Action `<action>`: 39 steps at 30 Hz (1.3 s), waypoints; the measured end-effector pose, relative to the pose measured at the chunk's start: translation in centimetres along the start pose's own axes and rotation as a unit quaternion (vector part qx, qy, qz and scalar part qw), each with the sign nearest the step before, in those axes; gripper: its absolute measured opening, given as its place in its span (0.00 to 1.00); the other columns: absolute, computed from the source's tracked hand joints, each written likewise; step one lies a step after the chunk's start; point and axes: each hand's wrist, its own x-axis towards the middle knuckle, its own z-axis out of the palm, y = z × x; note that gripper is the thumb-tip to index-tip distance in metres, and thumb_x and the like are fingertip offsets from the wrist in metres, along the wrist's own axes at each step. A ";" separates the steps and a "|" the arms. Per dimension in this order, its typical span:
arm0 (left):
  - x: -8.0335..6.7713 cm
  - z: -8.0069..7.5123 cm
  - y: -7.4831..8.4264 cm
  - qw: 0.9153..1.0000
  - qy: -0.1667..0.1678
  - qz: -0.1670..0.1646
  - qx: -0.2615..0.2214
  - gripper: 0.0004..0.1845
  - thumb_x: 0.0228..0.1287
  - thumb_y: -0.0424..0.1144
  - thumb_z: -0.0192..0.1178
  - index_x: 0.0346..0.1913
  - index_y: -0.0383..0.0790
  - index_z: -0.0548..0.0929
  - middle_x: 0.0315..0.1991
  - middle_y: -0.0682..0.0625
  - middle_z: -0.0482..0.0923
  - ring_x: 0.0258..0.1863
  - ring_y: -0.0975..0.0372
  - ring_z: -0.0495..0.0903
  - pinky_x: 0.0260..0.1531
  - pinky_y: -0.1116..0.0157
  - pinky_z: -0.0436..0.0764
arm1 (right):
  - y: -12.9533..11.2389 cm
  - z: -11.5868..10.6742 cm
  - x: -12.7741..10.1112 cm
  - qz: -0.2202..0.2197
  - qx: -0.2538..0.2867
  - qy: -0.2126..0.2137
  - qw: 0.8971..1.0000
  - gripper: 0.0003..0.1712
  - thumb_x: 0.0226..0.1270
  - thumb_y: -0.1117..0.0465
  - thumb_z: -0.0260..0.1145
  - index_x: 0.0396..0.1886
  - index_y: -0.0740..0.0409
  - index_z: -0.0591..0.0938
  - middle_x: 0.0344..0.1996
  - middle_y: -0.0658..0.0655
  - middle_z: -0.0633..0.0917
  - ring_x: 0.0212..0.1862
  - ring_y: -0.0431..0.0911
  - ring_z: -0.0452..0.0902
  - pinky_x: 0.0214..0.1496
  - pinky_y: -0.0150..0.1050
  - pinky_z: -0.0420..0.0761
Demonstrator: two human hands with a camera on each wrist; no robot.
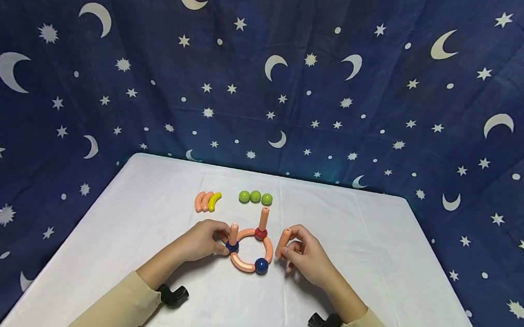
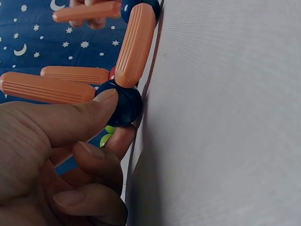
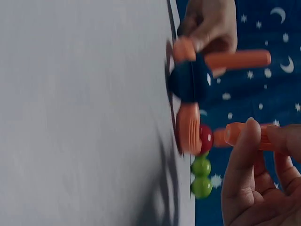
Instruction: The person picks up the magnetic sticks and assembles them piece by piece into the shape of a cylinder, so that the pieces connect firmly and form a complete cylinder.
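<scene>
On the white table, curved orange pieces point(image 1: 242, 266) and balls form a ring. My left hand point(image 1: 204, 240) pinches the blue ball point(image 2: 123, 104) at the ring's left between thumb and fingers. From that ball stands an upright orange rod point(image 1: 234, 234). A second upright orange rod point(image 1: 264, 219) rises from the red ball point(image 1: 261, 234) at the back of the ring. The other blue ball point(image 1: 261, 266), at the front right, has no rod on top. Just right of the ring, my right hand point(image 1: 309, 256) holds a loose orange rod point(image 3: 237, 133) by thumb and fingertips, slightly tilted.
Behind the ring, several green balls point(image 1: 255, 196) sit in a row. To their left lie two curved orange pieces point(image 1: 200, 201) beside a curved yellow piece point(image 1: 214, 201). A dark blue cloth point(image 1: 242, 68) with moons and stars hangs beyond the table point(image 1: 354, 229).
</scene>
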 end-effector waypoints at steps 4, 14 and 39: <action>0.0 0.0 0.0 1.000 -0.012 0.003 -0.005 0.14 0.58 0.33 0.80 0.44 0.50 0.89 0.39 0.56 0.86 0.40 0.62 0.80 0.43 0.61 0.78 | -0.5 1.2 -0.7 -0.021 0.000 -0.011 1.000 0.17 0.74 0.71 0.68 0.57 0.60 0.75 0.38 0.64 0.84 0.27 0.52 0.84 0.30 0.45 0.89; 0.1 -0.2 -0.1 1.000 -0.020 0.014 -0.010 0.14 0.59 0.34 0.79 0.45 0.50 0.89 0.39 0.55 0.86 0.39 0.61 0.79 0.37 0.63 0.79 | -0.2 2.9 -0.9 -0.056 -0.011 -0.031 0.998 0.17 0.75 0.72 0.68 0.58 0.59 0.77 0.41 0.63 0.85 0.38 0.62 0.83 0.30 0.45 0.89; -0.1 -0.2 -0.2 1.000 -0.017 0.013 -0.007 0.14 0.60 0.34 0.79 0.47 0.50 0.90 0.40 0.56 0.86 0.39 0.61 0.79 0.39 0.63 0.78 | -0.3 3.1 -0.8 -0.074 -0.032 -0.036 0.996 0.19 0.72 0.68 0.73 0.58 0.56 0.79 0.43 0.62 0.87 0.37 0.48 0.83 0.29 0.47 0.89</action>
